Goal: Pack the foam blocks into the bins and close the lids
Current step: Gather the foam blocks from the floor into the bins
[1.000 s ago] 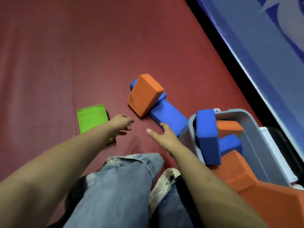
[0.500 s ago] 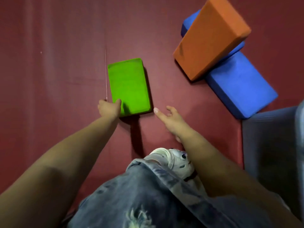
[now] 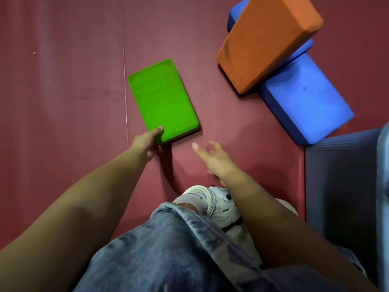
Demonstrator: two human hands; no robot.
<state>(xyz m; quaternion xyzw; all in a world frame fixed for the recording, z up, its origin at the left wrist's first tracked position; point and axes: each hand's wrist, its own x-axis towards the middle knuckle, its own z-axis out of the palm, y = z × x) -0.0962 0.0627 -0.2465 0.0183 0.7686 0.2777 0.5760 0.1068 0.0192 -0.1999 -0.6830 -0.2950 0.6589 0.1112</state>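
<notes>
Head view: green block pickup.
I see left hand [image 3: 147, 143] pinching block [image 3: 163, 102] corner to lift; right hand [image 3: 213, 158] spread, free.

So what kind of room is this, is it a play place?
Probably a soft-play room or gym. The floor is a dark red padded mat, and big foam blocks lie on it: green, orange and blue.

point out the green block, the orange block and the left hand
green block [image 3: 163, 100], head view, middle of its top face
orange block [image 3: 267, 42], head view, middle of its broad tilted face
left hand [image 3: 147, 142], head view, back of the hand gripping the green block's near corner
</notes>
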